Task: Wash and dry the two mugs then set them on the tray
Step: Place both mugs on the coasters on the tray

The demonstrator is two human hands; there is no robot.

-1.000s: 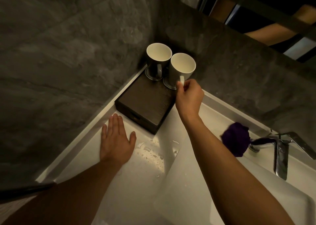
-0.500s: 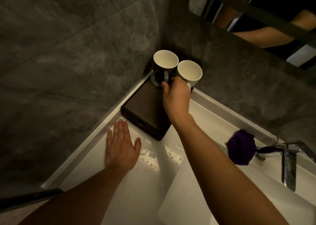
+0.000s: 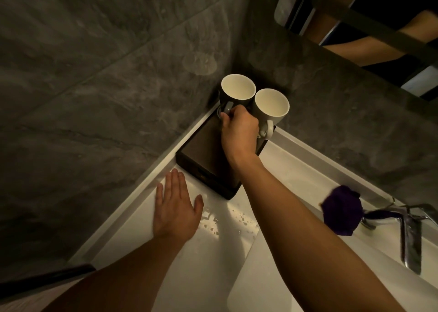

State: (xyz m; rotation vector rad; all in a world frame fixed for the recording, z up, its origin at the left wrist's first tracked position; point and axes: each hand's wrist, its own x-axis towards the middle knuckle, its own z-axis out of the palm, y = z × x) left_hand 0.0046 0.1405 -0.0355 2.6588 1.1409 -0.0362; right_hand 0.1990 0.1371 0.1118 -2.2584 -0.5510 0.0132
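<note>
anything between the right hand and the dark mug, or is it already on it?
Nothing visible in the way. The right hand is already at the dark mug, fingers on its handle. The white mug stands close beside it, to the right of the hand. Both mugs stand on the dark wooden tray.

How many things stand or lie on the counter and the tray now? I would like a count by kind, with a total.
Mugs: 2, dark mug and white mug
Trays: 1, dark tray
Purple cloths: 1, purple cloth
Faucets: 1, faucet
Total: 5
</note>
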